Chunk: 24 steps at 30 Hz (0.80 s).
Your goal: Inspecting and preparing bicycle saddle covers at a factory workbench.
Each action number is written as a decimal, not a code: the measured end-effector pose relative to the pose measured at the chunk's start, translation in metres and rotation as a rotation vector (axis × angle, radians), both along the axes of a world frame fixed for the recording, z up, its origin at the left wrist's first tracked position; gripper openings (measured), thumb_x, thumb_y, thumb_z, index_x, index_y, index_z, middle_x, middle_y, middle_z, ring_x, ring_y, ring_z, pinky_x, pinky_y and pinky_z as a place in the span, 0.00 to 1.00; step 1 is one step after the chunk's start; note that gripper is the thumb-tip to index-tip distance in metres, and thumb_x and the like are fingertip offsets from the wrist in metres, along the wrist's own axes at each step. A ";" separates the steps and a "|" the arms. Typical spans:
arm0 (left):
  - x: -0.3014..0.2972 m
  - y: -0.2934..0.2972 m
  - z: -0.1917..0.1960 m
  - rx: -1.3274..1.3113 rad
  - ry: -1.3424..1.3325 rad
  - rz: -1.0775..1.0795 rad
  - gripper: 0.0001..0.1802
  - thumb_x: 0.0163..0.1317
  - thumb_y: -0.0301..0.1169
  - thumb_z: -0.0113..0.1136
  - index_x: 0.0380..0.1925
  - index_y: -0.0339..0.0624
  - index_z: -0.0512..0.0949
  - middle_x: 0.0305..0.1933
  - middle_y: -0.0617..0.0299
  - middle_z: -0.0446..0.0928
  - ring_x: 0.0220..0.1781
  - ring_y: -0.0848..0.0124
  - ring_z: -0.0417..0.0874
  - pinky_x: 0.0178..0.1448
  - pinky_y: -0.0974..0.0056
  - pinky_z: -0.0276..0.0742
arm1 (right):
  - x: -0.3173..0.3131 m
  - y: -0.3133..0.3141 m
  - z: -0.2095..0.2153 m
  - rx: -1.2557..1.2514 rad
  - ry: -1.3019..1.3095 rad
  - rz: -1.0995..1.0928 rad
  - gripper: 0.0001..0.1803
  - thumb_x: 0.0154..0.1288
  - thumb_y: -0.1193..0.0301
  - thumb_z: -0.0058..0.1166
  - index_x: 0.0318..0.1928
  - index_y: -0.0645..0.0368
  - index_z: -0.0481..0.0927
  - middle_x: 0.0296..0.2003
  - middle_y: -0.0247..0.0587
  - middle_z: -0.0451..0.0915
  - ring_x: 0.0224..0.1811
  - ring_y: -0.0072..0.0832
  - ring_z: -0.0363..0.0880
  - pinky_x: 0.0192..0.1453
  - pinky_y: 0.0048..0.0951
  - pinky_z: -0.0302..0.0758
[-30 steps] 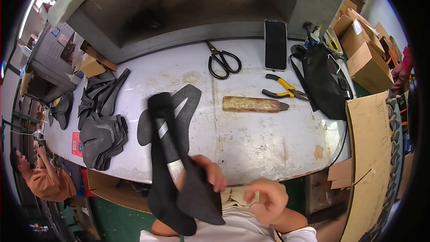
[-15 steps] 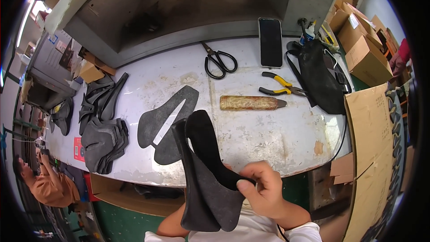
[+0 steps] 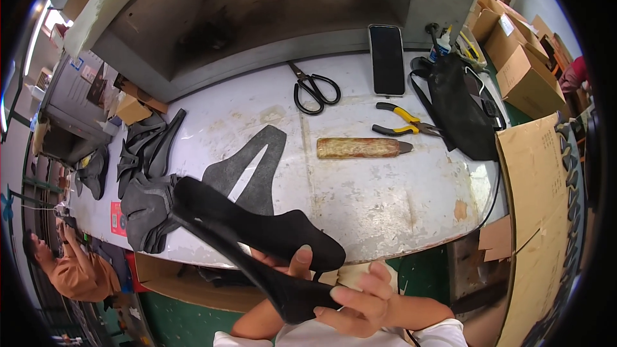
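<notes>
Lower centre of the frame: my right hand point(image 3: 363, 299) and left hand point(image 3: 286, 266) both pinch a curved black shoe upper piece point(image 3: 257, 231), matte and felt-like. A flat grey U-shaped piece point(image 3: 254, 170) lies just above it on the scuffed white table point(image 3: 385, 199).

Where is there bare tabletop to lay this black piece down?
The widest bare patch lies below the wooden handle and pliers, toward the front edge. A smaller one sits between the flat grey cutout and scissors. The left end is crowded with a stack of black pieces; the black bag fills the right.
</notes>
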State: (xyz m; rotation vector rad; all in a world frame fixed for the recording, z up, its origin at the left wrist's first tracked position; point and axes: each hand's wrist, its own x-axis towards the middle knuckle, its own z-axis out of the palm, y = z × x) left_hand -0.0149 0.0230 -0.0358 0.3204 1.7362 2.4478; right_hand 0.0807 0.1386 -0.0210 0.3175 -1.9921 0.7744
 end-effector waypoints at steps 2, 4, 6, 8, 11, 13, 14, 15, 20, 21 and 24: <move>-0.001 0.004 0.000 0.065 0.007 -0.021 0.27 0.62 0.33 0.66 0.57 0.41 0.66 0.47 0.57 0.77 0.46 0.66 0.80 0.51 0.61 0.77 | -0.001 0.000 0.001 0.115 0.071 0.000 0.16 0.56 0.53 0.66 0.39 0.46 0.83 0.55 0.40 0.78 0.61 0.39 0.72 0.70 0.47 0.61; 0.002 0.005 0.021 0.125 -0.167 -0.048 0.28 0.59 0.33 0.68 0.56 0.42 0.66 0.45 0.60 0.76 0.45 0.70 0.79 0.50 0.63 0.76 | -0.005 0.000 0.010 -0.045 0.017 0.104 0.17 0.56 0.53 0.66 0.41 0.47 0.83 0.55 0.40 0.78 0.61 0.39 0.72 0.69 0.47 0.61; -0.002 -0.008 0.014 0.199 -0.379 -0.214 0.37 0.55 0.37 0.72 0.60 0.39 0.64 0.45 0.62 0.76 0.44 0.72 0.78 0.49 0.66 0.76 | -0.005 0.008 0.020 -0.323 -0.135 0.251 0.21 0.58 0.54 0.66 0.45 0.53 0.80 0.53 0.42 0.78 0.59 0.43 0.73 0.67 0.45 0.64; -0.004 -0.011 0.015 0.200 -0.440 -0.400 0.52 0.50 0.42 0.76 0.69 0.37 0.56 0.48 0.61 0.77 0.47 0.72 0.79 0.52 0.68 0.75 | -0.017 0.015 0.020 -0.545 -0.239 0.136 0.19 0.60 0.55 0.65 0.44 0.55 0.80 0.52 0.44 0.78 0.57 0.42 0.73 0.64 0.43 0.65; -0.005 -0.022 0.007 0.146 -0.488 -0.611 0.56 0.45 0.35 0.77 0.72 0.36 0.53 0.52 0.61 0.76 0.56 0.71 0.77 0.63 0.65 0.69 | -0.028 0.041 0.001 -0.871 -0.559 0.253 0.16 0.62 0.59 0.63 0.39 0.59 0.79 0.44 0.46 0.79 0.48 0.39 0.77 0.52 0.38 0.70; 0.001 -0.018 0.007 0.021 -0.488 -0.521 0.58 0.39 0.33 0.79 0.70 0.35 0.54 0.50 0.62 0.74 0.52 0.69 0.78 0.56 0.66 0.74 | -0.026 0.048 0.002 -0.967 -0.776 0.474 0.14 0.63 0.62 0.63 0.36 0.61 0.78 0.37 0.47 0.81 0.40 0.36 0.80 0.43 0.35 0.74; 0.002 -0.016 0.003 0.037 -0.497 -0.559 0.55 0.42 0.23 0.76 0.71 0.40 0.55 0.56 0.64 0.74 0.57 0.72 0.76 0.64 0.65 0.68 | -0.024 0.045 0.013 -0.798 -0.814 0.312 0.12 0.63 0.65 0.63 0.34 0.61 0.76 0.29 0.46 0.79 0.31 0.34 0.79 0.34 0.33 0.71; 0.001 -0.015 -0.001 0.038 -0.503 -0.565 0.55 0.42 0.23 0.76 0.71 0.40 0.55 0.56 0.64 0.74 0.57 0.72 0.76 0.64 0.65 0.68 | -0.024 0.042 0.018 -0.625 -0.846 0.153 0.11 0.64 0.69 0.62 0.31 0.62 0.75 0.21 0.45 0.77 0.22 0.32 0.79 0.24 0.31 0.69; -0.003 -0.018 0.018 0.180 -0.632 -0.759 0.49 0.45 0.22 0.73 0.68 0.40 0.59 0.54 0.63 0.75 0.57 0.71 0.77 0.64 0.65 0.69 | -0.028 0.042 0.023 -0.475 -0.648 0.122 0.10 0.62 0.73 0.63 0.28 0.60 0.74 0.13 0.40 0.72 0.12 0.31 0.72 0.17 0.28 0.65; -0.002 -0.018 0.025 0.111 -0.690 -0.763 0.47 0.46 0.22 0.72 0.67 0.40 0.59 0.53 0.63 0.75 0.56 0.70 0.78 0.63 0.65 0.69 | -0.027 0.042 0.022 -0.426 -0.615 0.132 0.09 0.62 0.74 0.62 0.29 0.60 0.74 0.14 0.41 0.72 0.12 0.32 0.73 0.16 0.29 0.66; 0.012 -0.013 0.022 0.117 -0.570 -0.613 0.44 0.50 0.24 0.69 0.67 0.39 0.59 0.59 0.57 0.71 0.64 0.66 0.71 0.69 0.60 0.65 | -0.028 0.038 0.020 -0.442 -0.584 0.158 0.08 0.63 0.73 0.61 0.30 0.61 0.75 0.14 0.42 0.73 0.13 0.33 0.75 0.17 0.30 0.67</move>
